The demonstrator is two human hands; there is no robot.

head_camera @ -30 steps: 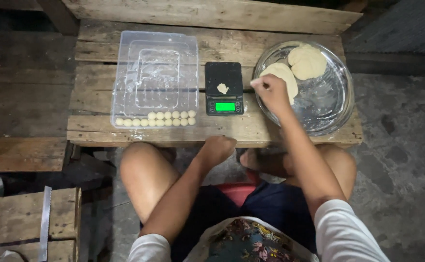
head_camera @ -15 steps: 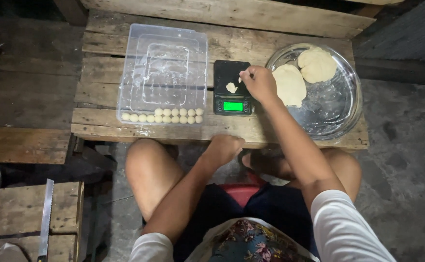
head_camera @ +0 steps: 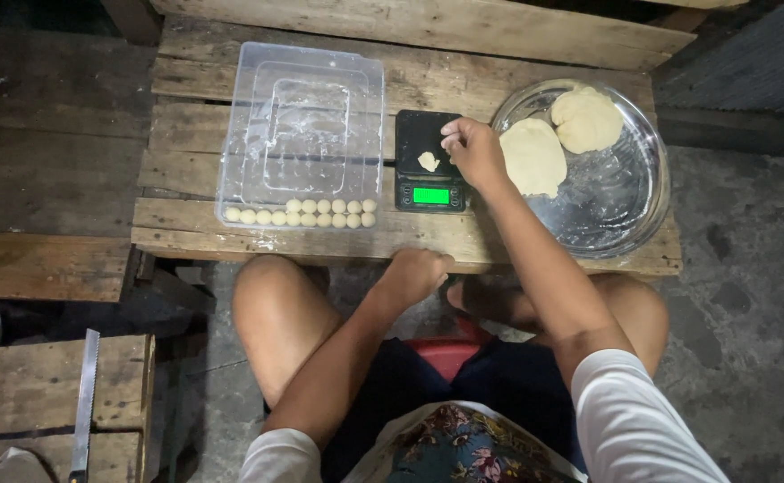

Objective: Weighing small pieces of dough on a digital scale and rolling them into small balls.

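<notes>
Now R hand hovers over black scale, fingers curled, just beside small dough bit on scale pan; L hand fisted at desk edge, holding nothing.

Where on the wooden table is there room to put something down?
Bare planks run along the back of the table, behind the clear tray and black scale. A thin strip lies along the front edge. It is crowded between scale and metal pan, where the right hand is.
</notes>
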